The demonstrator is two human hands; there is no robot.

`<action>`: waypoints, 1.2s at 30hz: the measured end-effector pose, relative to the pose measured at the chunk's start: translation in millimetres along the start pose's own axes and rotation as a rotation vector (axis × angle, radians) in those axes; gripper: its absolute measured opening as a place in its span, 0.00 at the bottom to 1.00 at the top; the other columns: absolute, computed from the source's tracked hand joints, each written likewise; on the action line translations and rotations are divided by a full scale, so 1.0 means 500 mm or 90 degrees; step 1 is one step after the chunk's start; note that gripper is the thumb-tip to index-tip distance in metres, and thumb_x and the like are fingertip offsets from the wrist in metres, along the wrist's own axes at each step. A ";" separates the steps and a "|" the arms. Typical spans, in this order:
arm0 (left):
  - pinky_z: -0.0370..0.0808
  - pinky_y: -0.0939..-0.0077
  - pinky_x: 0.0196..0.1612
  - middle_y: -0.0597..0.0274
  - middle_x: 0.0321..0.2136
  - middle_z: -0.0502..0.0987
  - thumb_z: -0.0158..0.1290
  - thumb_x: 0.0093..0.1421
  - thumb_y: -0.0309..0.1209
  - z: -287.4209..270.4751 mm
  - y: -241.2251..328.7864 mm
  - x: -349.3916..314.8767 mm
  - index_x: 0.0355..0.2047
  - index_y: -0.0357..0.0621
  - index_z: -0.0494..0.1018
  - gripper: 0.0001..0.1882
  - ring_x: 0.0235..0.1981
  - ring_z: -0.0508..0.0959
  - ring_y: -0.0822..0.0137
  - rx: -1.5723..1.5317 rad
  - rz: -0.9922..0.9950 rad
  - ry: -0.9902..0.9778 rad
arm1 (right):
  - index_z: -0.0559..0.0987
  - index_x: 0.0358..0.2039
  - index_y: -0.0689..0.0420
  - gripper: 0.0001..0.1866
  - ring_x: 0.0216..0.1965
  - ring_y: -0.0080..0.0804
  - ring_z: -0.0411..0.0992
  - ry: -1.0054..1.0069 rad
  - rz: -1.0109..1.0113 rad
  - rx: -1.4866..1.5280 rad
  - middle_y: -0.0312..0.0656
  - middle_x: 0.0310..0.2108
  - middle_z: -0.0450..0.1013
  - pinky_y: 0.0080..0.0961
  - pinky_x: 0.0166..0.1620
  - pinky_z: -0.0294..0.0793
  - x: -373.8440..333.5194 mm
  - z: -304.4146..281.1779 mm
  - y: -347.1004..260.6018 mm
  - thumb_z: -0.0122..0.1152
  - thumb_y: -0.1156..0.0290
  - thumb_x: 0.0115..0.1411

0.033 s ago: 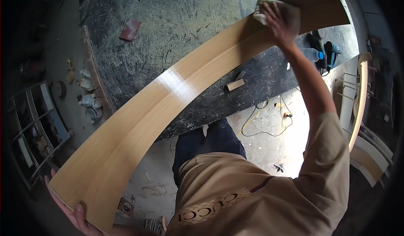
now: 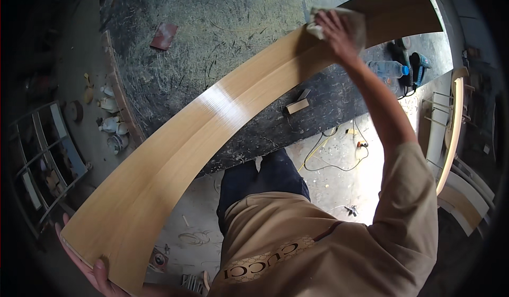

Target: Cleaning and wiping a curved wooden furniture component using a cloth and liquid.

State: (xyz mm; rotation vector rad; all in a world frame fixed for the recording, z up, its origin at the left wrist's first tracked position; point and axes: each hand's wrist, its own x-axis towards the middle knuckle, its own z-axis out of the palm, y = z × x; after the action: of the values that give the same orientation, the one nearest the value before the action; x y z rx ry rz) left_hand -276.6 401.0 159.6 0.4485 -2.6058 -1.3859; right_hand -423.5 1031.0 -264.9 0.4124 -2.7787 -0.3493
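A long, light brown wooden panel [image 2: 154, 175], which looks curved, runs from the lower left up to the far right, partly over the workbench. My left hand [image 2: 95, 273] grips its near-left end, the thumb on the top face and the other fingers round the edge. Toward the far end my right hand [image 2: 338, 36] presses a pale cloth [image 2: 356, 25] against the panel's surface. The fingers lie over the cloth, and part of it spreads out beside them. A bright reflection crosses the panel's middle.
The dark, scuffed workbench [image 2: 175, 80] carries a reddish-brown sheet [image 2: 164, 36], small wood blocks [image 2: 296, 106], a plastic bottle [image 2: 384, 69] and a blue-black power tool [image 2: 420, 66]. Cables [image 2: 339, 164] lie on the floor. Metal racks [image 2: 50, 159] stand at left, curved wooden pieces [image 2: 450, 133] at right.
My right hand has slid left and slightly nearer along the panel with the cloth, uncovering more of the bottle. My left hand keeps its hold on the near end.
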 end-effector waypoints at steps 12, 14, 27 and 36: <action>0.60 0.45 0.73 0.32 0.72 0.62 0.58 0.55 0.37 0.050 0.001 0.008 0.75 0.27 0.54 0.50 0.71 0.67 0.39 0.032 0.041 0.039 | 0.69 0.74 0.42 0.36 0.79 0.40 0.54 -0.201 -0.030 0.508 0.34 0.78 0.59 0.54 0.79 0.46 0.042 -0.039 -0.447 0.62 0.60 0.65; 0.61 0.46 0.73 0.32 0.72 0.63 0.58 0.55 0.36 0.051 -0.016 0.003 0.75 0.27 0.55 0.49 0.71 0.67 0.40 0.023 0.034 0.059 | 0.66 0.76 0.44 0.38 0.81 0.35 0.50 -0.208 -0.015 0.224 0.30 0.79 0.57 0.47 0.80 0.42 0.036 -0.022 -0.261 0.60 0.62 0.64; 0.66 0.52 0.70 0.31 0.71 0.63 0.56 0.58 0.32 0.022 -0.105 0.006 0.74 0.29 0.57 0.44 0.69 0.70 0.40 0.022 0.017 0.036 | 0.82 0.59 0.46 0.30 0.64 0.34 0.72 -0.097 -0.004 0.487 0.30 0.64 0.76 0.42 0.67 0.66 0.037 -0.073 -0.507 0.68 0.64 0.51; 0.64 0.48 0.71 0.33 0.74 0.60 0.59 0.56 0.37 0.007 -0.137 0.001 0.75 0.33 0.55 0.48 0.71 0.67 0.39 0.041 0.095 0.039 | 0.81 0.59 0.51 0.35 0.58 0.44 0.72 -0.104 0.094 0.519 0.36 0.63 0.76 0.40 0.61 0.70 0.024 -0.074 -0.530 0.69 0.74 0.45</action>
State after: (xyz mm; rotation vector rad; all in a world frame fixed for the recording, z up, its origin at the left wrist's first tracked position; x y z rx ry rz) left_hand -264.9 367.5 100.8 0.2924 -2.5822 -1.2251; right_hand -357.9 774.1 -302.0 0.3537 -2.9705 0.8464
